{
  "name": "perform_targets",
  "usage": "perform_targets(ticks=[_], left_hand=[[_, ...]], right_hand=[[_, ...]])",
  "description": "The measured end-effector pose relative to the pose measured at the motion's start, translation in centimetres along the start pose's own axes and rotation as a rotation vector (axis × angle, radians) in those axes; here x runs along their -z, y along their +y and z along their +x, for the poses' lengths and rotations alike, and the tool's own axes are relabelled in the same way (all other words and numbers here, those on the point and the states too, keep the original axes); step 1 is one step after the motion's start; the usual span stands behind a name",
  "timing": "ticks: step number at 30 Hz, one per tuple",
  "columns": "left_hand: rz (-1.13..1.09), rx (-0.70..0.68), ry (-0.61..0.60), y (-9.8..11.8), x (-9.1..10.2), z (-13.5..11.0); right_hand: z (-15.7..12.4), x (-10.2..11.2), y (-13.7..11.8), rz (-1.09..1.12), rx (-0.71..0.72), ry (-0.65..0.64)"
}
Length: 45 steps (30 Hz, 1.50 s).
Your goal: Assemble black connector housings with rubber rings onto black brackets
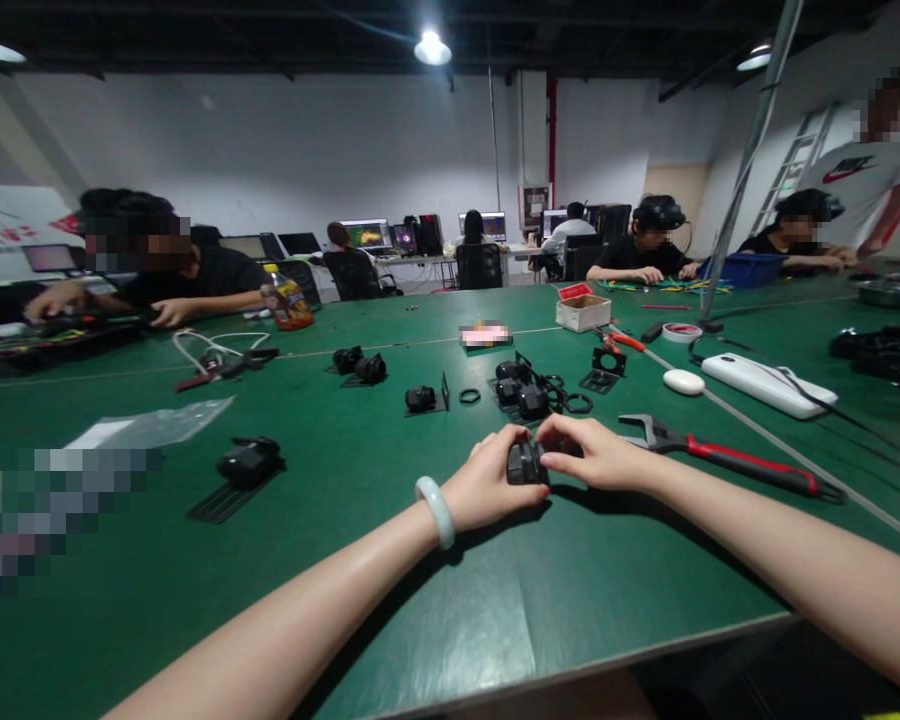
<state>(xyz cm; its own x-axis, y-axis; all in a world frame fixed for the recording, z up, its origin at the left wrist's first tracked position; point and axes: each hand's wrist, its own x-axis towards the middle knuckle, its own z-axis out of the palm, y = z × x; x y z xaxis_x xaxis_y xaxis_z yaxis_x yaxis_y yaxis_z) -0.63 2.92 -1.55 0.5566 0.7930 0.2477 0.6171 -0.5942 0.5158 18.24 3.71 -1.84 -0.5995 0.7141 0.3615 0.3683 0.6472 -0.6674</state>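
Note:
Both my hands meet on a small black part [526, 463] resting on the green table [360, 560]. My left hand [487, 482], with a pale bangle on its wrist, curls its fingers round the part's left side. My right hand [596, 452] pinches the part's right side with thumb and fingers. Just beyond the hands lies a cluster of similar black parts [523, 390] with black rings [577, 403].
An adjustable wrench with a red handle [727, 456] lies right of my hands. More black parts [249, 460] [420, 398] [360, 364], a clear bag [157, 422], a small box [583, 310], a white device [769, 384] and tape [681, 331] lie about. Other people sit at the far edges.

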Motion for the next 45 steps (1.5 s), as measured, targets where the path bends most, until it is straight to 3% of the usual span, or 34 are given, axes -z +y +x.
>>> perform_targets(ticks=[21, 30, 45], left_hand=[[-0.01, -0.006, 0.011, -0.15, -0.11, 0.03], [-0.019, -0.007, 0.01, -0.16, -0.11, 0.08], [-0.006, -0.008, 0.008, -0.08, 0.0, 0.02]], right_hand=[[0.06, 0.29, -0.11, -0.055, -0.012, 0.009], [-0.09, 0.3, -0.32, -0.075, 0.125, 0.04], [0.0, -0.06, -0.38, -0.065, 0.067, 0.043]])
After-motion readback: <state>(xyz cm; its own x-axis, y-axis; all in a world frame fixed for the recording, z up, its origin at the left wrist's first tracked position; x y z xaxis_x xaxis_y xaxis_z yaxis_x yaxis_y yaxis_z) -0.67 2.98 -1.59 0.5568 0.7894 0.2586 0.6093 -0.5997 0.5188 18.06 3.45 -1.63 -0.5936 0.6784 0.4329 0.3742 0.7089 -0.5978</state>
